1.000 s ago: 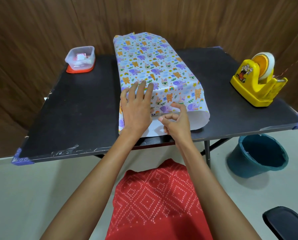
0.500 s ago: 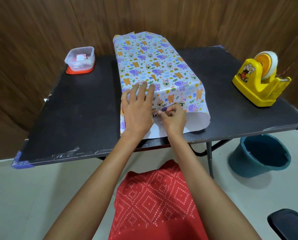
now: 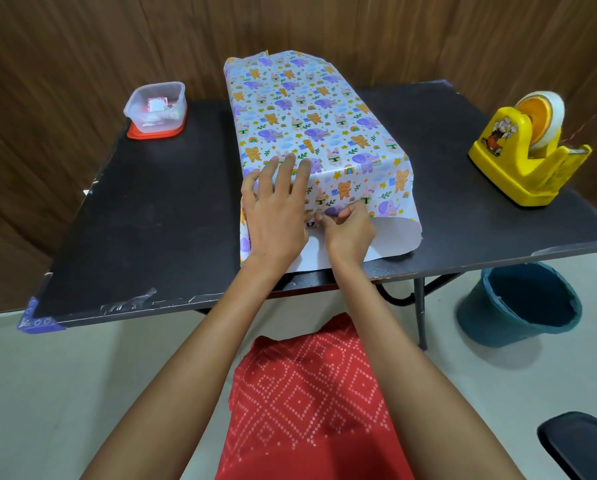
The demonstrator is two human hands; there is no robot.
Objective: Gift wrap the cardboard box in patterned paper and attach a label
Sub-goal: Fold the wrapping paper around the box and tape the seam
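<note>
Box: cardboard box itself hidden; patterned paper (image 3: 310, 126) draped over it, mid-table (image 3: 158, 216), long axis running away from the person.
Near end: paper overhangs, white underside showing, loose curl at the right corner, not yet folded in.
Left hand (image 3: 276, 216): flat, fingers spread, pressing the paper down over the near top edge.
Right hand (image 3: 349, 230): fingertips bunched, pinching at the paper's edge on the near face; whether a bit of tape is in the pinch, cannot tell.
Handling, paper: glossy, thin, likely slippery; creases readily, tears if tugged.
Handling, box: probably light and stiff; would slide if pushed.
Where to hold: palm on top over a box edge; pinch paper by its margin.
Tape dispenser (image 3: 529, 150): right, well apart.
Lidded tub (image 3: 156, 109): far left; contents unclear.
</note>
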